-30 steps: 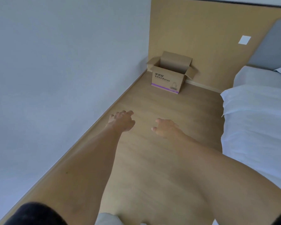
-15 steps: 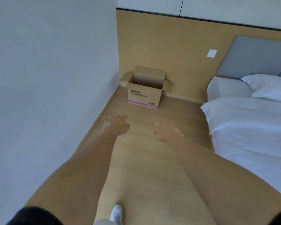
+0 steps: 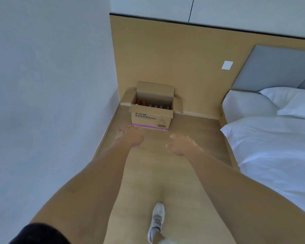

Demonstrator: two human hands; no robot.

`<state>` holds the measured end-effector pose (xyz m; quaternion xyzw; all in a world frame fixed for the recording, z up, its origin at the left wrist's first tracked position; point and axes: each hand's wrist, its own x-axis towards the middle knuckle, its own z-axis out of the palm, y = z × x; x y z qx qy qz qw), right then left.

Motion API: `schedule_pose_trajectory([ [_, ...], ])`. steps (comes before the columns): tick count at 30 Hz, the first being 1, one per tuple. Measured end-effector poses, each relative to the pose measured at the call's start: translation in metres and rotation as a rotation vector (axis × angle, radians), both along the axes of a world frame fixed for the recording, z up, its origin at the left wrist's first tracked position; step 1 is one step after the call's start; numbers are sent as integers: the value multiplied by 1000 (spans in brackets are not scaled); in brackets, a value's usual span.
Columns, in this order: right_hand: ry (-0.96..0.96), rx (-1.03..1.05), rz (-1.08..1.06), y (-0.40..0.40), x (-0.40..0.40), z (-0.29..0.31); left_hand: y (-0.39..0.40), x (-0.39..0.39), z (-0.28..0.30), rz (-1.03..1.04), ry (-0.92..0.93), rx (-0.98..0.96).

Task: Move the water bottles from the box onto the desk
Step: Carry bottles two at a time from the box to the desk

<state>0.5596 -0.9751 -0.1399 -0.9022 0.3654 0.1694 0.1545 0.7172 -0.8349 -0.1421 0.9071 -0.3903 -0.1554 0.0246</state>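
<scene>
Both bare arms stretched forward, left hand (image 3: 130,138) and right hand (image 3: 181,144) loosely curled, holding nothing

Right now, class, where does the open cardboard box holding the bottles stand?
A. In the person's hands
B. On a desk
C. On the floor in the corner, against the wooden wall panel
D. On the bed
C: the cardboard box sits on the floor against the wooden wall panel, bottle caps showing inside.

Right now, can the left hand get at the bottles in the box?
Probably not yet. The left hand hangs empty short of the box, whose front wall stands before the bottles. The top is open, so nothing blocks a reach from above.
</scene>
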Motion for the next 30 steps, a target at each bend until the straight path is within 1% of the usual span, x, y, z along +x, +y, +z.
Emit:
schedule_pose_trajectory([
  [8,-61,21,6,-99,127,-18,-93,124,-10,17,-17,28],
  [12,-35,48,25,-162,193,-16,-150,191,-4,57,3,27],
  [16,-21,64,-1,-220,245,-14,-206,240,1,48,22,14],
  [22,-6,65,-29,-283,301,-15,-274,301,-6,60,85,12],
  [30,-65,36,-137,-370,360,-29,-374,380,-29,-34,69,-4],
])
